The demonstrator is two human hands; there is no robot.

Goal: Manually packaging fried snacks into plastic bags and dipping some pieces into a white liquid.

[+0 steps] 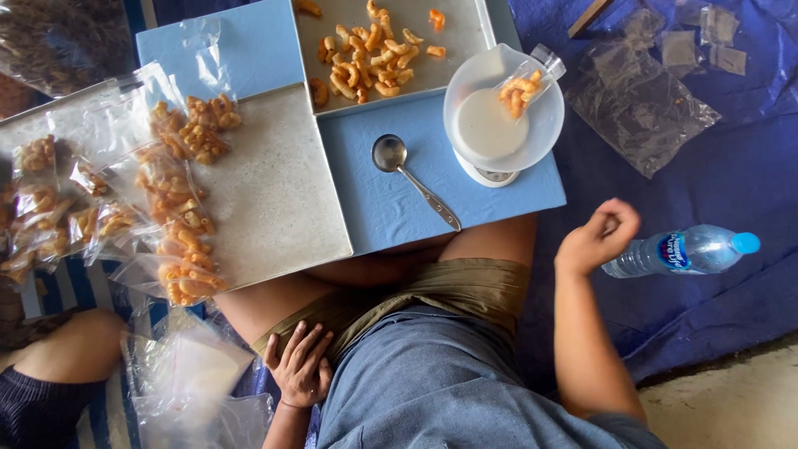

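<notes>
My left hand (301,366) rests flat on my thigh, fingers apart, holding nothing. My right hand (600,235) hovers loosely curled beside my knee, close to a plastic water bottle (683,251) lying on the blue tarp; nothing is in it. On the blue board (399,208) over my lap lies a metal spoon (411,178). A white bowl (499,112) on a small scale holds a little clear bag of orange curled snacks (522,90). Loose snacks (366,58) sit in the metal tray (453,41) behind.
Several filled snack bags (179,208) lie along the left of a second grey tray (274,191). Empty clear bags (640,108) lie far right on the tarp and near my left knee (191,374). Another person's knee (66,345) is at the lower left.
</notes>
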